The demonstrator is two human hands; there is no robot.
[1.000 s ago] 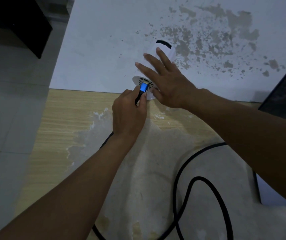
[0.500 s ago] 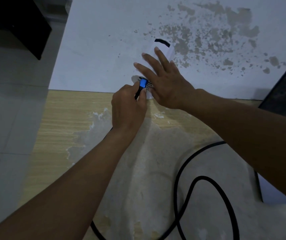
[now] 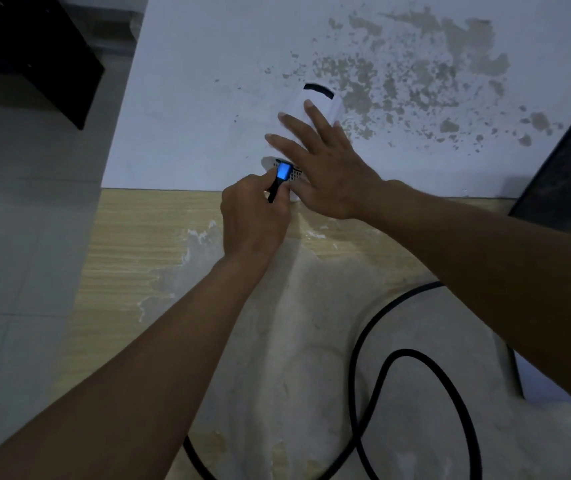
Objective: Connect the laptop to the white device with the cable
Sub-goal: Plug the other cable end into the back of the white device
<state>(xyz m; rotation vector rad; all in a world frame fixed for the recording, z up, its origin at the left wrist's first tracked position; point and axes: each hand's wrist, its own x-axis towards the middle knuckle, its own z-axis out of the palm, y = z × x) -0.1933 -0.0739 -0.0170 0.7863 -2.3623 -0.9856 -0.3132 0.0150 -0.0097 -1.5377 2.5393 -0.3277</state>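
Note:
A white device (image 3: 315, 100) stands against the wall at the table's far edge, its perforated port face (image 3: 272, 164) turned toward me. My right hand (image 3: 325, 168) lies flat over the device with fingers spread, pressing on it. My left hand (image 3: 252, 216) pinches the blue-tipped plug (image 3: 283, 172) of the black cable (image 3: 367, 375), and the plug tip touches the port face. The cable loops across the table toward the right. Only a dark corner of the laptop (image 3: 568, 174) shows at the right edge.
The wooden table (image 3: 138, 244) has a worn, pale patch in the middle. The white wall (image 3: 207, 81) behind is flaked and stained. Tiled floor (image 3: 17, 237) lies to the left, with a dark piece of furniture (image 3: 27, 46) at the top left.
My left hand has pushed the blue plug forward and up until it meets the device's port face. My right hand has stayed pressed on the device.

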